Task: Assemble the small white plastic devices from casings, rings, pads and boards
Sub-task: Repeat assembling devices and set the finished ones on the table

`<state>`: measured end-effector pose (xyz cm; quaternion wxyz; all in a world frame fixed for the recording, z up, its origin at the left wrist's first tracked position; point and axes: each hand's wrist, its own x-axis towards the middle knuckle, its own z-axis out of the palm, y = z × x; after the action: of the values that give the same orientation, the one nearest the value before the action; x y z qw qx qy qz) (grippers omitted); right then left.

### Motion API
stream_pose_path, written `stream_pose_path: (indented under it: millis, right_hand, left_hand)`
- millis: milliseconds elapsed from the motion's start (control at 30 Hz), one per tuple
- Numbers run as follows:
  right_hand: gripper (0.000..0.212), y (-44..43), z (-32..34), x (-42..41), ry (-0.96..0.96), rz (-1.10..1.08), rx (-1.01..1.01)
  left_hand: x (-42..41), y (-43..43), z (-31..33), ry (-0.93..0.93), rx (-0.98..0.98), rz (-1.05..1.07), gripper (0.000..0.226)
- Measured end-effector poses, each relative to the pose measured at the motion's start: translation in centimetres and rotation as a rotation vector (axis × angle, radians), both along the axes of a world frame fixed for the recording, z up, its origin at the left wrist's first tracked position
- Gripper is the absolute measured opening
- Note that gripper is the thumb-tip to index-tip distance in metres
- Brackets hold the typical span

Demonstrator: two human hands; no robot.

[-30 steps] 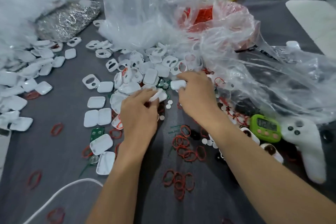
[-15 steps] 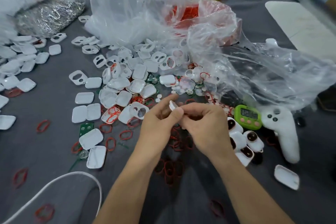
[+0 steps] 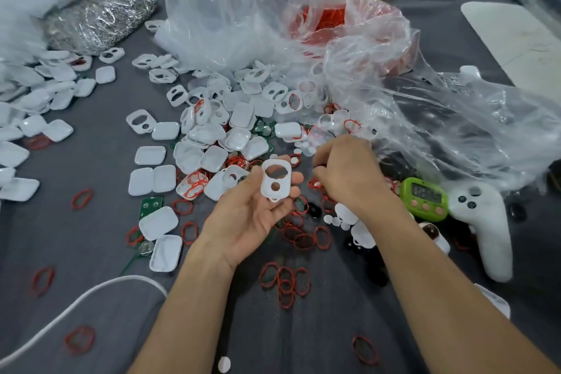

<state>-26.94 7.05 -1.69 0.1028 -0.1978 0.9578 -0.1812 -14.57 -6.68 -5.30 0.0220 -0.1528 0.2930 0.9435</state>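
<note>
My left hand [image 3: 252, 215] lies palm up and holds a white front casing [image 3: 275, 181] with two cut-outs, gripped between thumb and fingertips. Just to its right, my right hand [image 3: 346, 174] hovers with curled fingers and seems to pinch a small white pad [image 3: 317, 184] at its fingertips. Behind both hands lies a heap of white casings [image 3: 230, 127]. Green boards [image 3: 262, 130] show among them. Red rings [image 3: 287, 281] are scattered over the grey cloth, and small white round pads [image 3: 334, 220] lie under my right wrist.
Clear plastic bags [image 3: 425, 118] rise at the back, one holding red rings. A bag of metal clips [image 3: 97, 20] sits at the far left. A green timer [image 3: 425, 197] and a white controller-shaped thing [image 3: 485, 222] lie at right. A white cable [image 3: 91, 294] curves at lower left.
Both hands left the pile and came together over the cloth. My left hand has since turned palm up with a front casing in it, and my right hand has drawn apart to the right.
</note>
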Motion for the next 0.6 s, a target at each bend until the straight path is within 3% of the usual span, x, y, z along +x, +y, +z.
stream_pose_path:
  millis: [100,267,367,467,600]
  right_hand:
    - [0.018,1.0,0.1,-0.1,-0.013,-0.029,-0.137]
    - [0.021,2.1,1.5,3.0,0.0,-0.119,-0.695]
    - [0.023,1.4,1.9,4.9,0.02,-0.08,-0.763]
    - [0.026,1.2,1.5,5.4,-0.087,-0.126,-0.867]
    - [0.025,1.9,0.4,5.7,-0.234,-0.224,-0.966]
  left_hand:
    - [-0.1,0.1,-0.2,-0.007,-0.052,-0.005,0.037]
    - [-0.4,0.6,-0.4,-0.033,-0.204,0.034,0.033]
    - [-0.2,1.1,-0.4,0.014,-0.287,0.038,0.029]
    - [0.0,1.6,-0.6,0.067,-0.32,0.084,0.043]
    - [0.1,2.9,-0.7,-0.043,-0.624,0.279,0.033]
